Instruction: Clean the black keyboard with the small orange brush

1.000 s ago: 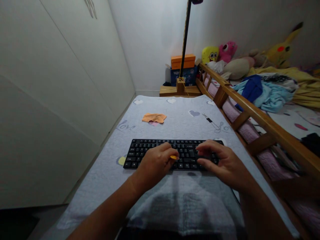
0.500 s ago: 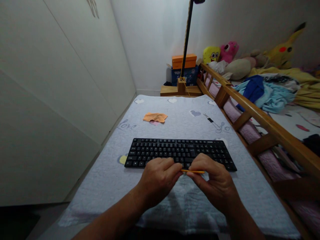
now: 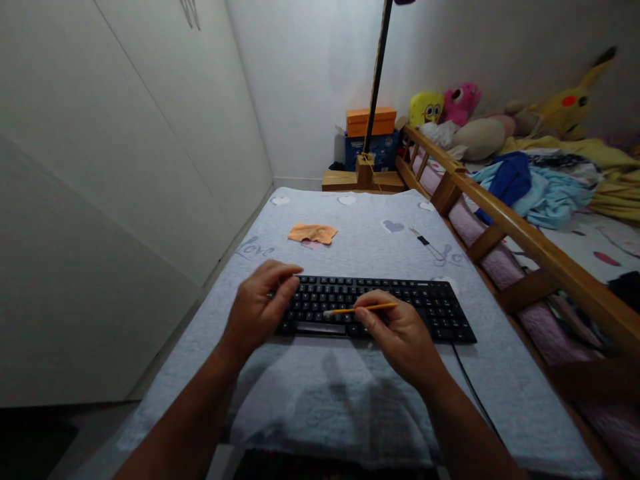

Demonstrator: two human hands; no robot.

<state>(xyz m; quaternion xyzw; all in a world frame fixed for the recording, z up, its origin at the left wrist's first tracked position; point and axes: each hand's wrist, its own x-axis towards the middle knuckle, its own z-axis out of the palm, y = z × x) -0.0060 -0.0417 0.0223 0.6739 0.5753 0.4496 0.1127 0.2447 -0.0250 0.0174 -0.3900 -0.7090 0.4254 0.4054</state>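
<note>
A black keyboard [image 3: 400, 303] lies across a grey quilted cover [image 3: 365, 233] printed with hearts. My left hand [image 3: 260, 310] rests on the keyboard's left end, its fingers curled over the corner keys. My right hand [image 3: 400, 333] sits at the keyboard's front middle and pinches a thin yellow stick [image 3: 360, 309] that lies level over the keys and points left. The keyboard's cable runs off its right end toward me.
An orange cloth [image 3: 311, 233] lies beyond the keyboard. A small dark tool [image 3: 425, 242] lies at the far right of the cover. A wooden bed rail [image 3: 505, 220] runs along the right, with clothes and plush toys behind it. White cupboard doors stand on the left. Boxes [image 3: 369, 137] and a black pole stand at the far end.
The yellow stick passed from my left hand to my right. My left hand then moved to the keyboard's left end. My right hand brought the stick over the keys.
</note>
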